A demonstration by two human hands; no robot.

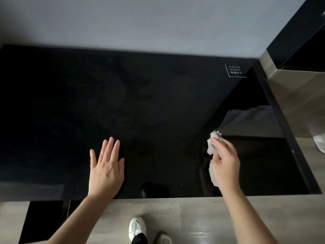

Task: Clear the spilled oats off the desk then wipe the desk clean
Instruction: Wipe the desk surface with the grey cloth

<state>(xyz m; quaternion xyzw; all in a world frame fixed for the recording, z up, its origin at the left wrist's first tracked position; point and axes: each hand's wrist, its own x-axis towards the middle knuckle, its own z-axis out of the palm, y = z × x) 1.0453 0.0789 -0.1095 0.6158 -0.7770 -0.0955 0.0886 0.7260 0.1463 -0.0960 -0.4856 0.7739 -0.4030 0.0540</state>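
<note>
I see the left hand point(106, 170) flat, palm down on the bench point(158, 94), fingers straight and slightly spread. The right hand point(226, 164) is blurred, fingers curled round a crumpled white wipe point(213, 143); can't tell whether it touches the surface. Open black surface ahead of both and between them. The front edge runs under both wrists. Oat crumbs point(140, 213) lie on the floor point(263, 217) behind that edge, between the forearms.

A grey wall point(123, 20) fills the far side. A small sticker point(235, 70) with white print lies far right. Near, a white sneaker point(137, 228) stands on pale wood-look floor point(202, 224), and a white bag point(319, 143) sits at the right.
</note>
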